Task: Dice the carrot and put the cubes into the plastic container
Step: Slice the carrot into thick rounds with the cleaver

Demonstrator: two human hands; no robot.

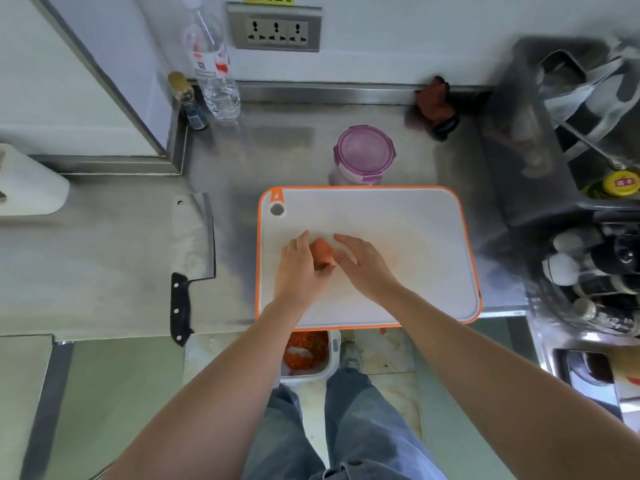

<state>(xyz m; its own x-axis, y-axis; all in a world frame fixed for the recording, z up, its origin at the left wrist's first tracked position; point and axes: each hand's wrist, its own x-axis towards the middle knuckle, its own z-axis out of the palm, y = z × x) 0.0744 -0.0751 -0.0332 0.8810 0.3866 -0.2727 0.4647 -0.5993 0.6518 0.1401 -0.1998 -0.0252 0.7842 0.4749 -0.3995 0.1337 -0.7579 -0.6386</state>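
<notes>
Carrot chunk [322, 252] sits on the white cutting board [398, 216], left hand [300, 268] curled round it, right hand [363, 265] loose with fingers straight just beside, lidded plastic container [363, 155] behind the board, cleaver [192, 244] off left on the counter.

Illumination is bright, even and diffuse; shadows on the cutting board [408, 216] are faint. The steel counter [114, 265] carries soft glare patches. Wide-angle distortion bends the frame edges, and the dark rack [519, 174] at right is blurred.
</notes>
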